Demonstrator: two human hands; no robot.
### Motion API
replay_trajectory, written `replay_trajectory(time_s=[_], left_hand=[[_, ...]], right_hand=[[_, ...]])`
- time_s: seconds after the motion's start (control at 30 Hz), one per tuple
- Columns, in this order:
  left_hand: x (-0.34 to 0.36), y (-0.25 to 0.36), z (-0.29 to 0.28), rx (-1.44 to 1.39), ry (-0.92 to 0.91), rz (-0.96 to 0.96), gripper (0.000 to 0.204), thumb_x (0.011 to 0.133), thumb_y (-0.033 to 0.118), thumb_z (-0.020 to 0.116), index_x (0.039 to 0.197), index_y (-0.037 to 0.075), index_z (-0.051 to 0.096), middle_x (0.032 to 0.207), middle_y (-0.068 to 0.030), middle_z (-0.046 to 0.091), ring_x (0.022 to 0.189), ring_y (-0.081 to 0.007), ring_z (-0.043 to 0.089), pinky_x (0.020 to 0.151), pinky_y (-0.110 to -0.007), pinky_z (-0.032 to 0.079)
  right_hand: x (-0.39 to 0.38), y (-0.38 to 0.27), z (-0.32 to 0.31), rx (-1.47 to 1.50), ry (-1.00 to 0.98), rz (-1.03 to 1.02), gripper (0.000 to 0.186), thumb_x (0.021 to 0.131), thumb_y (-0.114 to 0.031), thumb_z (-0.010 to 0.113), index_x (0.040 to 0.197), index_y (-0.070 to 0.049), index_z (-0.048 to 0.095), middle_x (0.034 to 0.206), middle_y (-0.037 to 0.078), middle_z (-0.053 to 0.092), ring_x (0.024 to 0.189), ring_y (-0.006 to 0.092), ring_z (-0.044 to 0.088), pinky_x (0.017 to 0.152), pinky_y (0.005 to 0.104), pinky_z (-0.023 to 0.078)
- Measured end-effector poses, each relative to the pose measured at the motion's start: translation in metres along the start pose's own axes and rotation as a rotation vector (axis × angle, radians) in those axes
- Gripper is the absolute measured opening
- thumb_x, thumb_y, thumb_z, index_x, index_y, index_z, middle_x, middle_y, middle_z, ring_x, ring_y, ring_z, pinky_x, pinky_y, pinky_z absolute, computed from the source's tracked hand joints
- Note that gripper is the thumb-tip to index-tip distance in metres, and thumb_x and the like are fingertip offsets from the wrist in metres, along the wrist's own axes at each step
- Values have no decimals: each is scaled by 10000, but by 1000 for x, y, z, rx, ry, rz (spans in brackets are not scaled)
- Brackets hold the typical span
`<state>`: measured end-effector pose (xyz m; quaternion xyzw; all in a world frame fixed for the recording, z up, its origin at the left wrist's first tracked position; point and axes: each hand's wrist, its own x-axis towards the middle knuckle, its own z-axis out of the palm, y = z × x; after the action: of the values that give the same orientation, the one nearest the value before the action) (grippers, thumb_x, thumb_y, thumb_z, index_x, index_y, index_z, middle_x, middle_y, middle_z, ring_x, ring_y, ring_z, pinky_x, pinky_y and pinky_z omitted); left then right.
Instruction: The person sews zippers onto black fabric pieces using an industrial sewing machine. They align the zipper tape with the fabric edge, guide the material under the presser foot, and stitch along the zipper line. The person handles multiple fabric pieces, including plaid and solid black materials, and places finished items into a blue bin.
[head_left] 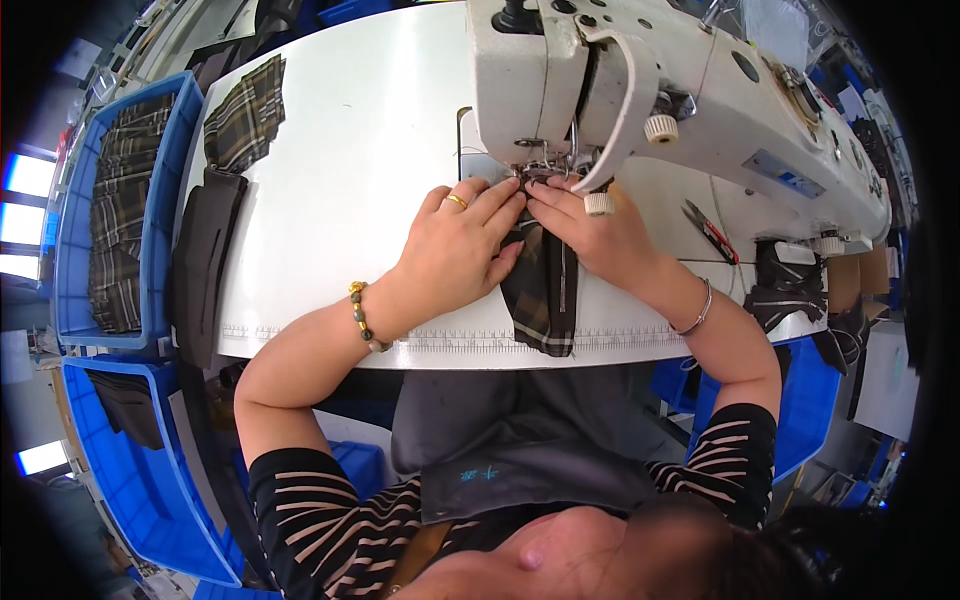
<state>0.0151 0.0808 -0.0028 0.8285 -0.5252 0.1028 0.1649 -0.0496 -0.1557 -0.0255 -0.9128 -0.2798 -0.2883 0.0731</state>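
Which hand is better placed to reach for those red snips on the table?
The right hand, likely. The snips lie just to its right on the table; the left hand would have to cross over the fabric.
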Motion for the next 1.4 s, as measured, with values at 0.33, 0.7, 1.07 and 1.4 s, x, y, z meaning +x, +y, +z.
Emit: replay_trajectory(time_s=[0.33, 0.7, 1.07, 1.4], left_hand=[[-68, 58, -34, -99, -114, 158, 519, 762, 113, 791, 1264, 4, 718, 1355, -126, 704, 1241, -295, 655, 1017, -442, 529], [-99, 76, -19, -30, 25, 136, 491, 753, 83, 785, 1241, 37, 760, 1318, -102, 741, 1169, -255, 683, 986, -414, 558], [-98, 79, -18, -20, 77, 104, 419, 794, 76, 787, 1213, 73, 775, 1288, -56, 763, 1086, -216, 703, 968, -395, 564], [-29, 40, -29, 25, 1, 70, 512, 846, 345, 848, 1255, 60, 732, 1326, -61, 718, 1182, -288, 665, 960, -414, 541]], right_hand=[[-29, -35, -35, 282, -185, -236, 287, 934, -187, 624, 1163, -69, 751, 1310, 96, 745, 1198, 271, 714, 1029, 447, 567], [-37, -78, -44, 40, -50, -351, 294, 924, -212, 674, 1150, -43, 753, 1287, 121, 747, 1183, 280, 714, 1008, 436, 578], [-48, -79, -45, 113, -54, -313, 271, 909, -196, 647, 1053, 14, 741, 1147, 226, 765, 1041, 339, 762, 911, 417, 616], [-45, -97, -65, 23, -211, -300, 399, 896, -218, 622, 1142, 70, 746, 1211, 279, 744, 1107, 374, 742, 975, 448, 580]])
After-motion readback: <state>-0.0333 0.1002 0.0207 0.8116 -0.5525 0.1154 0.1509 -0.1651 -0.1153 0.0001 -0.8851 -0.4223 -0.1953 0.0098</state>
